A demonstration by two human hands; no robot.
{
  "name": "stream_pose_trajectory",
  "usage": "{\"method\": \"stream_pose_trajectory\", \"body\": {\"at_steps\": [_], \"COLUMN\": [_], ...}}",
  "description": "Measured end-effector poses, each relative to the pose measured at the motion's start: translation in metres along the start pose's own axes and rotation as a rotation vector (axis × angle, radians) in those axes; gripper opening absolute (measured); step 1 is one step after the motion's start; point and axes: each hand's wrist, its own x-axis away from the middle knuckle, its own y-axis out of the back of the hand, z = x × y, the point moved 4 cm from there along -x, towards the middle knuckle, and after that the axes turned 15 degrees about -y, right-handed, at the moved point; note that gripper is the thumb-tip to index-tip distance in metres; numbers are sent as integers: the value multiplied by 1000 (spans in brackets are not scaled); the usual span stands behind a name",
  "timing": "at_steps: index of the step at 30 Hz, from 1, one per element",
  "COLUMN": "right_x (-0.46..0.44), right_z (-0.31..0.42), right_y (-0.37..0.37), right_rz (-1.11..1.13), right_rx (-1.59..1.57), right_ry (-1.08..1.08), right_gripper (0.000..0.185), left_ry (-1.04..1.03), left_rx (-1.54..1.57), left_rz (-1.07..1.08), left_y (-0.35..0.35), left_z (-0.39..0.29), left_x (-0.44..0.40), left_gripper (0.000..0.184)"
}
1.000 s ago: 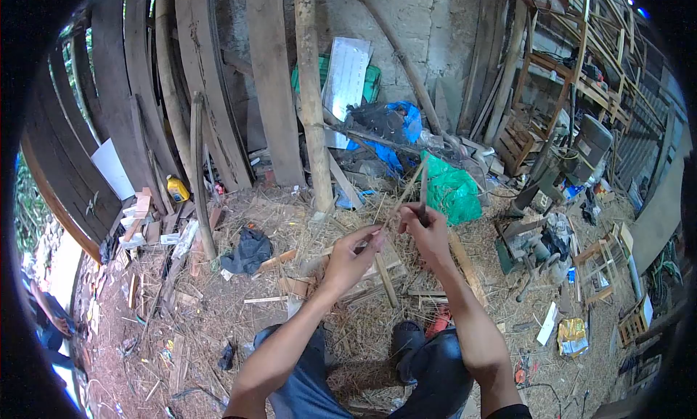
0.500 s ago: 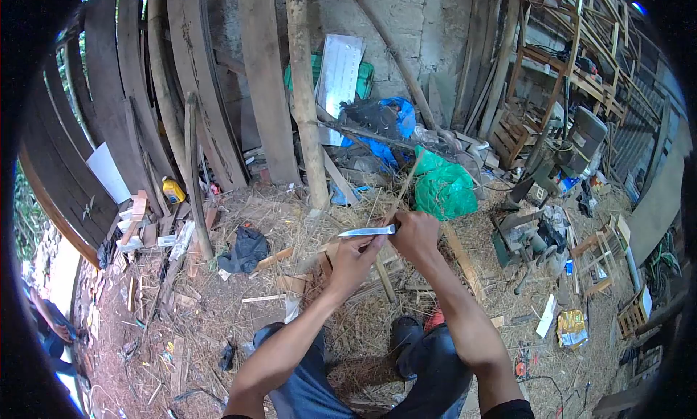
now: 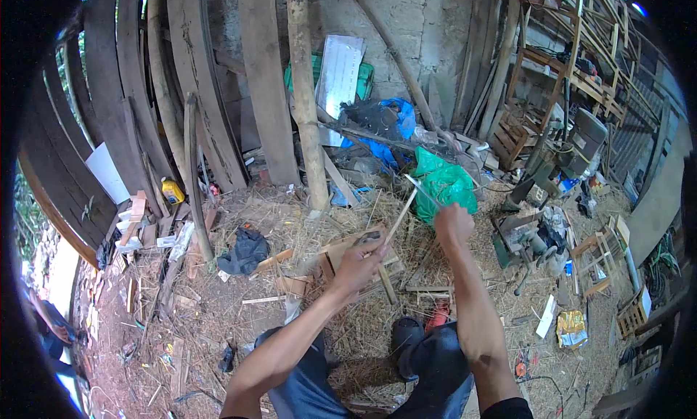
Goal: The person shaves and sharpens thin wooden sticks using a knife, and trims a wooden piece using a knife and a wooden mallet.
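Wooden stick (image 3: 401, 218) juts beyond the fingers (image 3: 376, 250) of the left hand (image 3: 356, 268).

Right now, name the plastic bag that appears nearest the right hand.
The green bag, showing behind the right hand; the black bag lies far to its left.

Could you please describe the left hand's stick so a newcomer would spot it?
Find the big, bright green plastic bundle. By its left edge, a slim stick slants up from the left hand; pale wood sets it apart from the grey knife blade near its upper end.
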Motion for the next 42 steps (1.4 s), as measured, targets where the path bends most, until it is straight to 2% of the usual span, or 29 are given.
{"method": "stream_pose_trajectory", "body": {"at_steps": [2,3,5,7,8,9,12,14,16,19,20,24,27,31,32,33,35,36,37,39,41,42], "right_x": [-13,-16,-15,-3,6,8,26,54,80,98,99,100,94,81,75,51,15,6,1,-3,-16,-18], "right_z": [-35,-50,-59,-45,-33,-23,13,40,60,74,76,73,70,62,58,45,6,-7,-14,-45,-61,-63], "right_y": [-25,-36,-54,-42,-33,-27,-10,6,19,17,17,6,4,2,0,-3,-6,-7,-8,-11,-42,-53], "right_rz": [11,11,97,170,239,239,229,365,294,213,199,146,137,181,173,137,126,149,147,102,119,153], "right_rx": [7,3,0,-78,-163,-162,-368,-625,-342,-282,-191,-121,-151,-76,-80,-53,-21,-11,-13,-126,-207,-295], "right_ry": [-181,-182,14,97,168,173,175,414,561,642,653,688,589,528,514,363,122,40,49,-92,-82,-65], "right_gripper": [29,29,35,34,33,33,29,24,18,20,15,14,16,18,18,17,18,20,20,24,29,34], "left_ry": [-5,-9,-16,-16,-16,-18,-48,-92,-34,-27,-17,-24,-58,27,66,64,170,93,86,127,107,34], "left_rx": [-81,-171,-210,-234,-119,-3,84,153,206,293,286,249,262,366,424,422,87,223,224,337,315,304], "left_rz": [66,138,153,162,80,-3,7,49,105,84,87,66,75,40,24,27,175,264,257,334,304,228], "left_y": [2,6,29,49,61,68,63,53,38,25,24,17,12,4,2,-2,-8,-8,-7,-16,-18,-15], "left_z": [-10,-15,-2,9,11,10,14,12,4,9,9,9,2,-7,-12,-16,-13,-3,-6,-11,-8,2], "left_x": [5,7,-2,-7,-11,-14,-14,-17,-11,-11,-10,-7,-3,0,3,10,36,38,37,37,29,19], "left_gripper": [33,33,32,31,30,30,29,26,22,19,19,23,25,19,23,23,34,39,39,40,35,32]}}
